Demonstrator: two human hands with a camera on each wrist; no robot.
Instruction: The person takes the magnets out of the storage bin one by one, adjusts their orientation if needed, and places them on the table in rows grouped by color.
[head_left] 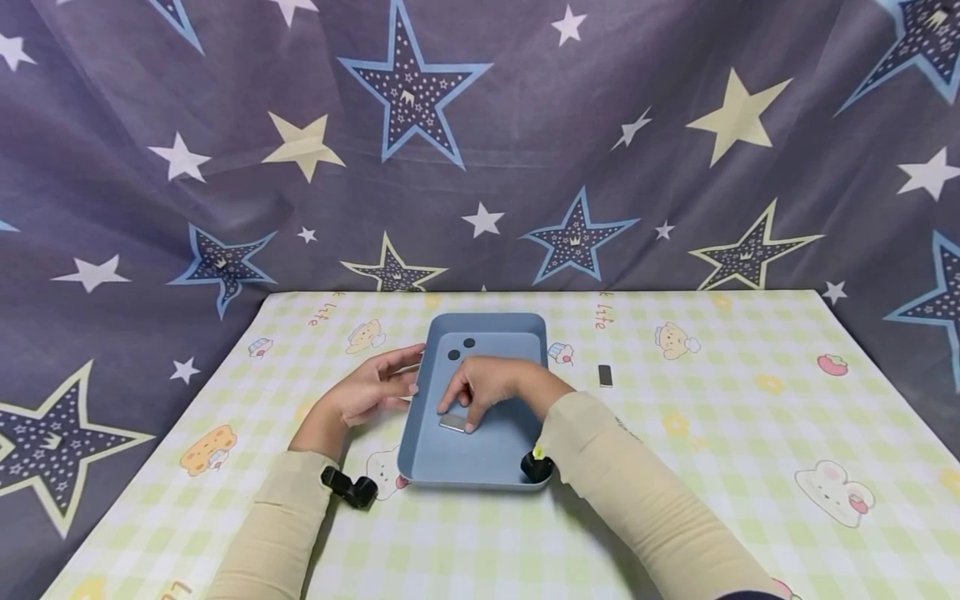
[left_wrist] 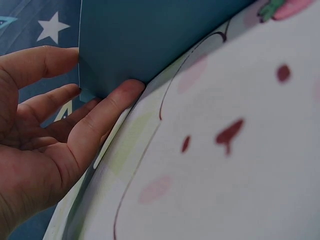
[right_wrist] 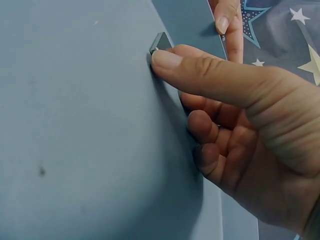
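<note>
Inside a blue-grey tray (head_left: 480, 473), my right hand (head_left: 487, 383) pinches a small flat grey rectangular piece (head_left: 452, 422) between thumb and finger, close over the tray floor. The right wrist view shows the thumb across the end of that piece (right_wrist: 161, 42), with the other fingers curled below. My left hand (head_left: 373, 387) is at the tray's left side, its fingers loosely extended. In the left wrist view, the fingertips (left_wrist: 131, 89) touch the outside of the tray wall (left_wrist: 125, 45) near its base.
Two small black discs, a nearer disc (head_left: 453, 355) and a farther disc (head_left: 469, 342), lie at the tray's far end. Right of the tray, a dark rectangular piece (head_left: 605, 376) lies on the checked tablecloth (head_left: 720, 492). A star-patterned curtain (head_left: 525, 125) hangs behind the table.
</note>
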